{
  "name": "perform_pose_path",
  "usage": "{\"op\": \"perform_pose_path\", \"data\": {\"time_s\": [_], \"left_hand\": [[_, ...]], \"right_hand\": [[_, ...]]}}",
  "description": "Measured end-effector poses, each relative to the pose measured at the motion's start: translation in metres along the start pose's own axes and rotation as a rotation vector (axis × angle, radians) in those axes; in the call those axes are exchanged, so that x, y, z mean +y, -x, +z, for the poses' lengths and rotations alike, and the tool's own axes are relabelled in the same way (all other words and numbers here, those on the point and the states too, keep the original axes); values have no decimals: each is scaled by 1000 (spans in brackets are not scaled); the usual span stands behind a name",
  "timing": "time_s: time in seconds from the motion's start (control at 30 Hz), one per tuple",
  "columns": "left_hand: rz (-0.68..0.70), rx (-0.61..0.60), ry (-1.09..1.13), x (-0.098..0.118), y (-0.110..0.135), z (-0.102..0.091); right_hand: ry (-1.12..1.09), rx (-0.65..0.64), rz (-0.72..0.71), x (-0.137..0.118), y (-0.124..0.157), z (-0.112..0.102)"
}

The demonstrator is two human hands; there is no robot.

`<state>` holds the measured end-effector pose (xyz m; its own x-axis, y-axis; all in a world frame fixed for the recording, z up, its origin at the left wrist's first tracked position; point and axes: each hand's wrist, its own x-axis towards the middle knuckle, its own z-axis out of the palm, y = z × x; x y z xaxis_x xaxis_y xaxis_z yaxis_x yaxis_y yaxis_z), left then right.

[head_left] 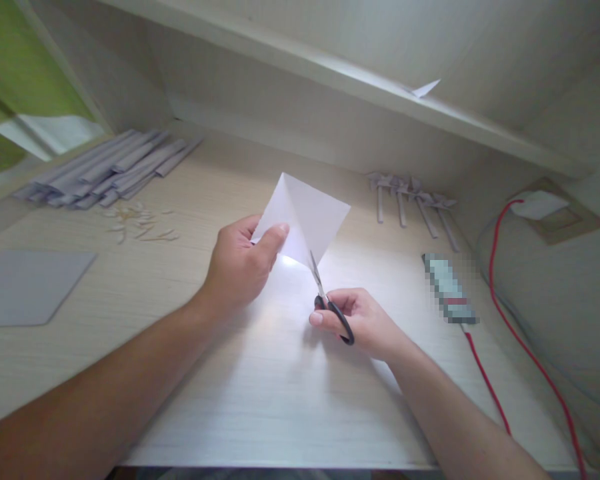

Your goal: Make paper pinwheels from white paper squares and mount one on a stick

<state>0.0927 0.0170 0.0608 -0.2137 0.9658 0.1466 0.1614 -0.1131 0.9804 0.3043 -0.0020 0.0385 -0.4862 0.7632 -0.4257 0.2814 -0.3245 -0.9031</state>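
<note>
Over the middle of the desk, between its front and back edges, the left hand pinches the paper; the right hand's fingers grip scissors at its lower corner. Holding the sheet taut and snipping slowly along the crease should keep the cut straight.

White paper, black-handled scissors — silver blades, red cable, pale wood-grain desk

No readable text, label, brand, number or sign. Phone, right of right hand: display pixelated (reddish strip low down, nothing legible). Paper sheet in left hand: no legible print.
</note>
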Motion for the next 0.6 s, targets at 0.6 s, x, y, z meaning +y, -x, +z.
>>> {"op": "perform_pose_path", "data": {"time_s": [0.6], "left_hand": [[-54,-70,-73,2,1,0]], "right_hand": [[24,14,-1,1,0,-3]]}}
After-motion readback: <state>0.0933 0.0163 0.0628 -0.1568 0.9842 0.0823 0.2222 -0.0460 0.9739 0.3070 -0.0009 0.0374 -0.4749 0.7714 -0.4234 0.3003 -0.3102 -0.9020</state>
